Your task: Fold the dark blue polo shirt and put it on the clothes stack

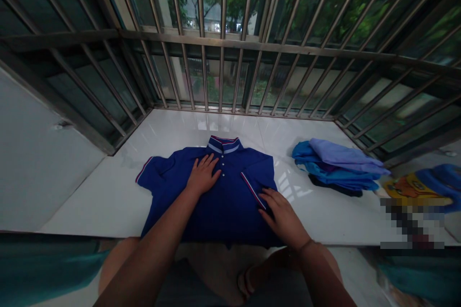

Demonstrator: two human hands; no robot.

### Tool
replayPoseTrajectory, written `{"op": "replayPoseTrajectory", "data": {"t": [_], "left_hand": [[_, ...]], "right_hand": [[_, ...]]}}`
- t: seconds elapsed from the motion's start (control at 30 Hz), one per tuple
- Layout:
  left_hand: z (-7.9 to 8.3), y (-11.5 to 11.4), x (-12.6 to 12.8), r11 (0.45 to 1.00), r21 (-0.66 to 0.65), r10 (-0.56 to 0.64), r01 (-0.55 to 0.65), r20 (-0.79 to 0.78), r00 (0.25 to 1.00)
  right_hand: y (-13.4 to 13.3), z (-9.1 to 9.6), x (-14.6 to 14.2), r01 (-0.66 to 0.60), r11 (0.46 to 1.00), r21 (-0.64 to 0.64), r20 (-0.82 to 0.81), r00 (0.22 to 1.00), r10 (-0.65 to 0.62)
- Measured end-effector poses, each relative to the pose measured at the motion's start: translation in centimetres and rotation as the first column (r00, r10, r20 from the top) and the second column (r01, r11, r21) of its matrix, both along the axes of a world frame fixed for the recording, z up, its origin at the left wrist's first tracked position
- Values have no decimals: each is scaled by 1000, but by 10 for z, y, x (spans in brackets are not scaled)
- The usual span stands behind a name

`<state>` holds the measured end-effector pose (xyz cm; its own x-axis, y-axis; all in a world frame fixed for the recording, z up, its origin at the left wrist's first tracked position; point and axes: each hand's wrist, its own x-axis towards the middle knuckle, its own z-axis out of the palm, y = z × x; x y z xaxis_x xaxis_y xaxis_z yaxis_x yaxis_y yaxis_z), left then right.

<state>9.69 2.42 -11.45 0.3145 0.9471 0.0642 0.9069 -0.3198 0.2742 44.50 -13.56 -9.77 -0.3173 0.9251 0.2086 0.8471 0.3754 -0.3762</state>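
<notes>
1. We look down on a white marble ledge (118, 201) set inside a bay of metal window bars (201, 43), with green trees and a lit building showing beyond the glass on the far side.

2. A dark blue polo shirt (223, 201) lies front-up near the middle of the ledge, its collar (224, 144) pointing to the far side and its hem hanging over the near edge.

3. The collar carries red and pale stripes, and a short row of white buttons runs down the placket just below it.

4. Our left hand (203, 174) rests flat on the chest of the shirt, just left of the buttons, with the fingers spread open and pressing the cloth rather than gripping it.

5. Our right hand (283, 216) lies on the shirt's right side, where the right sleeve has been folded inward so that its red-and-white trim runs diagonally; the fingers are extended and loosely open, their tips touching the fold near that trim.

6. The left sleeve (147, 175) is laid out flat to the left, its striped cuff on the marble.

7. Well to the right of the shirt sits a small pile of folded clothes (338, 168) in bright blue and lilac, with something dark beneath it.

8. Further right, at the edge of the view, lies a blue and yellow printed item (421, 187), partly blurred out, so we cannot tell what it is.

9. Our bare knees and a sandalled foot show below the near edge of the ledge.
</notes>
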Motion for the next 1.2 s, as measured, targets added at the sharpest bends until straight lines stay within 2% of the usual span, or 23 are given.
{"op": "replayPoseTrajectory", "data": {"t": [0.1, 0.2, 0.33, 0.4, 0.43, 0.47, 0.53, 0.6, 0.63, 0.67, 0.7, 0.8, 0.83, 0.9, 0.93, 0.97, 1.03, 1.07, 1.1, 1.13, 1.2], "left_hand": [[0, -1, 0, 1000, 0, 0, 0, 0, 1000], [1, 0, 3, 1000, 1, 1, -1, 7, 1000], [10, 1, -1, 999, 15, 34, -35, 73, 997], [17, -2, -18, 983, 81, 154, -165, 125, 980], [21, -5, -31, 954, 134, 248, -268, 150, 957], [24, -9, -47, 903, 189, 357, -387, 173, 918], [26, -19, -85, 747, 261, 576, -611, 205, 792], [27, -28, -124, 598, 206, 759, -775, 166, 630], [27, -32, -142, 549, 155, 817, -821, 109, 567], [28, -34, -158, 529, 109, 843, -841, 40, 536], [29, -36, -171, 539, 69, 842, -839, -32, 538], [39, -38, -189, 641, -28, 756, -767, -146, 638], [44, -40, -187, 664, -45, 738, -747, -127, 663], [52, -47, -173, 719, -20, 695, -695, 7, 719], [55, -53, -162, 770, 24, 633, -638, 105, 767], [57, -61, -150, 835, 80, 522, -544, 197, 830], [55, -81, -125, 957, 164, 180, -239, 306, 935], [52, -92, -115, 982, 175, 15, -76, 326, 945], [47, -102, -107, 984, 171, -97, 40, 336, 937], [41, -111, -102, 983, 159, -147, 97, 341, 928], [27, -123, -100, 989, 136, -101, 58, 337, 936]], "right_hand": [[-8, -24, 9, 114, 993, 19, 72, 991, -115], [-15, -38, 12, 182, 983, 10, 115, 977, -182], [-20, -37, 8, 207, 978, 16, 106, 973, -207], [-20, -34, 6, 215, 976, 26, 84, 973, -217], [-20, -32, 5, 217, 976, 32, 71, 973, -219], [-20, -31, 5, 218, 975, 38, 58, 974, -220], [-20, -31, 4, 225, 973, 49, 35, 973, -227], [-20, -31, 4, 234, 971, 55, 16, 972, -235], [-20, -32, 4, 239, 969, 56, 9, 971, -240], [-20, -33, 4, 243, 968, 56, 4, 970, -244], [-20, -34, 4, 247, 967, 58, -2, 969, -247], [-19, -35, 4, 254, 965, 66, -26, 967, -253], [-19, -36, 4, 256, 964, 68, -35, 967, -254], [-18, -35, 4, 259, 963, 69, -49, 965, -256], [-18, -35, 4, 260, 963, 67, -51, 965, -257], [-18, -34, 4, 260, 963, 67, -50, 965, -257], [-19, -34, 4, 260, 963, 69, -46, 965, -257], [-19, -34, 4, 261, 963, 71, -46, 965, -258], [-19, -34, 5, 262, 962, 73, -47, 965, -259], [-19, -35, 5, 262, 962, 74, -48, 965, -259], [-19, -36, 5, 261, 963, 72, -46, 965, -258]]}}
